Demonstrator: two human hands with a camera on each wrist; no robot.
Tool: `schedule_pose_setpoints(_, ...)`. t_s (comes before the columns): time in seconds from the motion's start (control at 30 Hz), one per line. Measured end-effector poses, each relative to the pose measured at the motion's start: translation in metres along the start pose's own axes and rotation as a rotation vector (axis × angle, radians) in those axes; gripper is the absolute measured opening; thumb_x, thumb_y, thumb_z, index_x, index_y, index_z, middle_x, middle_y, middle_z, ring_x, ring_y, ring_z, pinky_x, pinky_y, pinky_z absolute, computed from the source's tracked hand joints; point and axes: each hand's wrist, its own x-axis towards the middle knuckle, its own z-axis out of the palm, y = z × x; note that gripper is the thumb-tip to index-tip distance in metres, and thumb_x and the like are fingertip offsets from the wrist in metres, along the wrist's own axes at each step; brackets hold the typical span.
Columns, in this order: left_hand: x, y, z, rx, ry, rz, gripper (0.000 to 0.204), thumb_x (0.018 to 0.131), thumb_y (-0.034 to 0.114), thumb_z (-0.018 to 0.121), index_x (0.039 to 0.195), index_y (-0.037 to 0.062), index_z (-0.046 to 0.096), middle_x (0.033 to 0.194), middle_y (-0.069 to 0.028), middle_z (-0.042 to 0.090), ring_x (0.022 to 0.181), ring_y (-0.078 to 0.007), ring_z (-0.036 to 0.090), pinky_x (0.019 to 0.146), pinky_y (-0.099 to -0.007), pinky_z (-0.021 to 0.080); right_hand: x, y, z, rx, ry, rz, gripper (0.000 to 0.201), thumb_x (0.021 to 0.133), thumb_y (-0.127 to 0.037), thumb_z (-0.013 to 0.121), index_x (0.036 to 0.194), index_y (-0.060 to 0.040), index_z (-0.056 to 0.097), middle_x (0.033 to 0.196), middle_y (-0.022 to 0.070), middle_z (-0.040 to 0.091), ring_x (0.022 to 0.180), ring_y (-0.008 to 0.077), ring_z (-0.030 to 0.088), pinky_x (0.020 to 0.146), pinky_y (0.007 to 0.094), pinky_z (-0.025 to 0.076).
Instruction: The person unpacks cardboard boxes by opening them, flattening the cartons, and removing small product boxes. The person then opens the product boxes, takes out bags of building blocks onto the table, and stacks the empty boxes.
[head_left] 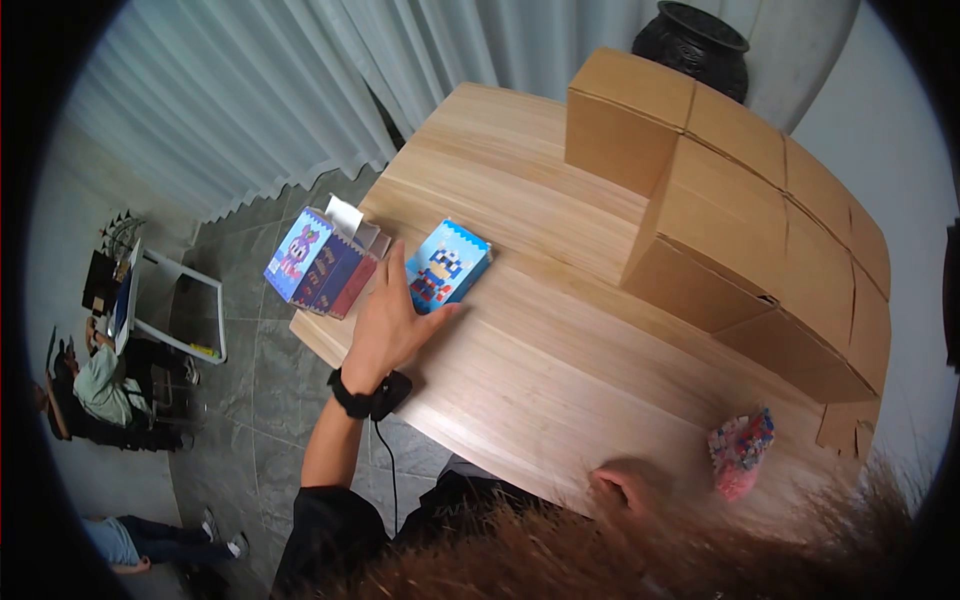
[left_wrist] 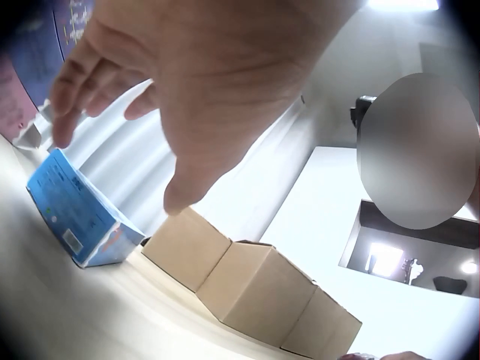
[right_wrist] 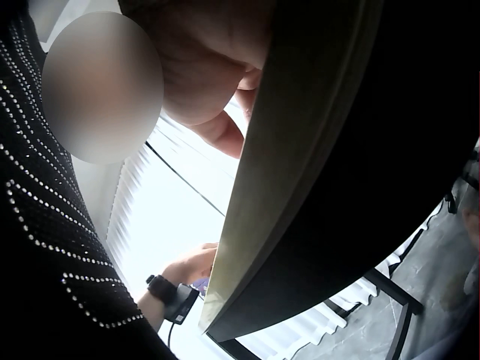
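My left hand (head_left: 385,325) reaches over the table with its fingers extended and thumb spread. Beside it lies a small blue box (head_left: 455,262) with a pixel-style cartoon figure on its front. In the left wrist view the blue box (left_wrist: 75,214) sits below the fingers, with a gap between it and the thumb. Just left of the hand stands a purple and pink box (head_left: 325,268) with its flaps raised. My right hand (head_left: 625,487) rests at the near table edge, loosely curled and holding nothing, partly hidden by hair in the head view.
A clear bag of small colourful pieces (head_left: 740,450) lies right of my right hand. Large cardboard boxes (head_left: 740,220) line the table's right side. A black pot (head_left: 692,50) stands behind them. People (head_left: 110,385) are at the far left, beyond the wooden table (head_left: 520,390).
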Motion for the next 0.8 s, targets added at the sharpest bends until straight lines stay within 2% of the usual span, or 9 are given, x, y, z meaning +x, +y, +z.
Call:
schedule_pose_setpoints(0.03,0.010,-0.002,0.005,-0.013,-0.089,-0.039,0.095,0.079,0.039,0.086,0.147,-0.0094,0.041,0.132,-0.0331,0.059,0.120,-0.0478,0.061,0.098,-0.0507,0.053,0.000,-0.001,0.000,0.006,-0.003,0.018,0.009,0.089,0.000,0.072,0.098,0.0006,0.073,0.085,0.0109,0.074,0.074,0.0185,0.071,0.071,0.0297,0.055)
schedule_pose_setpoints(0.07,0.017,-0.005,0.007,-0.056,-0.113,-0.034,0.092,0.075,0.034,0.088,0.144,-0.0082,0.045,0.129,-0.0313,0.060,0.118,-0.0451,0.062,0.098,-0.0467,0.053,-0.001,-0.002,0.000,0.007,0.012,0.018,0.009,0.089,0.000,0.072,0.098,0.0006,0.073,0.085,0.0109,0.074,0.074,0.0185,0.071,0.071,0.0297,0.055)
schedule_pose_setpoints(0.17,0.004,0.008,-0.003,-0.127,-0.063,0.043,0.085,0.072,0.025,0.088,0.141,-0.0046,0.048,0.127,-0.0269,0.062,0.115,-0.0429,0.064,0.097,-0.0443,0.054,-0.002,-0.004,0.003,0.013,0.038,0.029,0.009,0.090,0.000,0.072,0.098,0.0002,0.073,0.086,0.0117,0.074,0.075,0.0184,0.071,0.071,0.0295,0.055)
schedule_pose_setpoints(0.23,-0.024,0.020,-0.004,-0.322,-0.081,0.100,0.083,0.067,0.014,0.089,0.139,0.0015,0.051,0.127,-0.0214,0.062,0.117,-0.0403,0.063,0.098,-0.0427,0.053,-0.005,0.002,0.006,0.096,0.025,0.054,0.011,0.089,0.000,0.073,0.100,-0.0005,0.073,0.090,0.0129,0.074,0.078,0.0218,0.072,0.073,0.0313,0.056)
schedule_pose_setpoints(0.4,-0.102,0.066,-0.001,-0.512,-0.266,0.248,0.091,0.058,0.008,0.088,0.140,0.0028,0.050,0.139,-0.0242,0.057,0.125,-0.0442,0.060,0.103,-0.0442,0.051,-0.001,-0.019,0.002,0.057,0.009,0.017,0.025,0.089,-0.001,0.074,0.113,-0.0008,0.070,0.102,0.0149,0.073,0.085,0.0280,0.071,0.077,0.0351,0.056)
schedule_pose_setpoints(0.53,-0.132,0.089,0.014,-0.570,-0.314,0.314,0.093,0.058,0.008,0.088,0.142,0.0040,0.050,0.141,-0.0250,0.056,0.122,-0.0433,0.063,0.097,-0.0450,0.055,0.015,-0.039,-0.009,0.070,0.016,-0.007,0.041,0.089,-0.003,0.076,0.128,-0.0008,0.064,0.112,0.0164,0.071,0.091,0.0285,0.070,0.077,0.0364,0.057)
schedule_pose_setpoints(0.63,-0.137,0.093,0.020,-0.577,-0.317,0.371,0.094,0.058,0.007,0.089,0.144,0.0045,0.050,0.142,-0.0251,0.055,0.122,-0.0447,0.062,0.095,-0.0456,0.056,0.014,-0.040,-0.017,0.175,-0.063,0.029,0.048,0.088,-0.005,0.079,0.132,-0.0012,0.062,0.112,0.0167,0.071,0.093,0.0266,0.070,0.076,0.0350,0.057)
schedule_pose_setpoints(0.73,-0.140,0.093,0.022,-0.589,-0.345,0.364,0.095,0.059,0.006,0.089,0.145,0.0052,0.049,0.144,-0.0249,0.052,0.122,-0.0448,0.062,0.093,-0.0452,0.057,0.012,-0.036,-0.018,0.086,-0.060,0.026,0.050,0.088,-0.007,0.080,0.134,-0.0014,0.062,0.111,0.0180,0.071,0.091,0.0245,0.070,0.074,0.0335,0.057)
schedule_pose_setpoints(0.8,-0.143,0.092,0.024,-0.586,-0.367,0.339,0.096,0.057,0.005,0.087,0.145,0.0043,0.049,0.144,-0.0253,0.052,0.126,-0.0444,0.059,0.099,-0.0466,0.053,0.011,-0.035,-0.019,0.068,-0.069,0.043,0.050,0.089,-0.007,0.080,0.134,-0.0015,0.062,0.111,0.0184,0.071,0.089,0.0244,0.071,0.074,0.0333,0.057)
